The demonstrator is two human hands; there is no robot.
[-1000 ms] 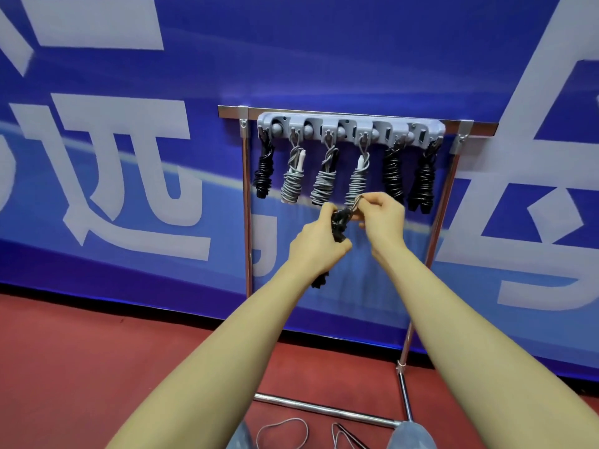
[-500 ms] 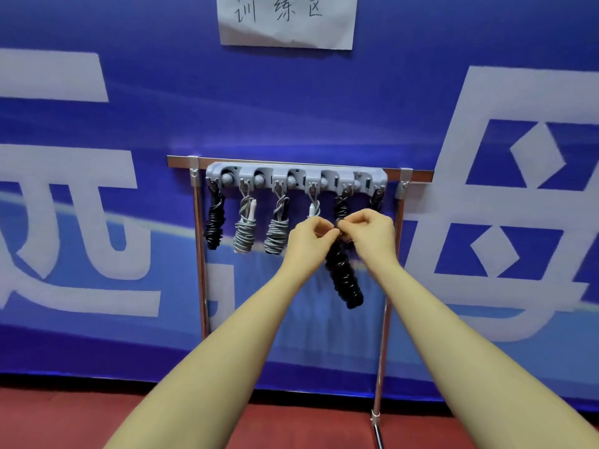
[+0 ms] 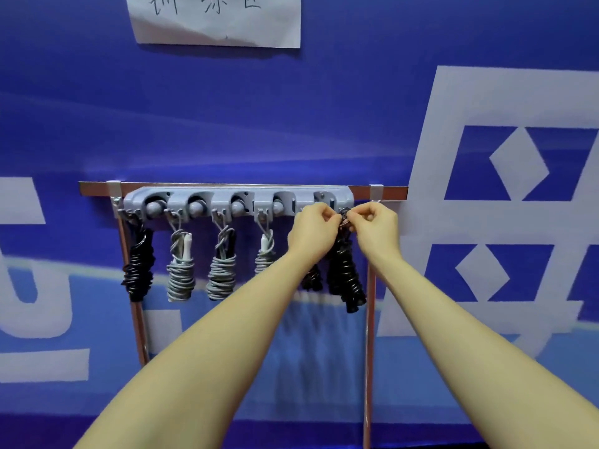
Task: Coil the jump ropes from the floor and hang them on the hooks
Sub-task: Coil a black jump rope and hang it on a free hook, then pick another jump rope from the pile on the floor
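A grey hook rack (image 3: pixel 227 197) is fixed to a metal bar. Coiled ropes hang from it: a black one (image 3: pixel 138 267) at the far left, then three grey ones (image 3: pixel 180 273) (image 3: pixel 222 270) (image 3: pixel 264 257). At the rack's right end a black coiled rope (image 3: pixel 345 273) hangs under my hands. My left hand (image 3: pixel 312 230) and my right hand (image 3: pixel 376 226) both pinch its top loop just below the rack's right end. Another black coil (image 3: pixel 311 280) shows partly behind my left forearm.
The rack sits on a metal stand with two upright legs (image 3: pixel 368 351) in front of a blue banner wall. A white paper sign (image 3: pixel 215 19) is taped above. The floor is out of view.
My hands have lifted the black coiled rope up from below the hanging coils to the rack's right end. The view has tilted up, so the red floor has left the frame.
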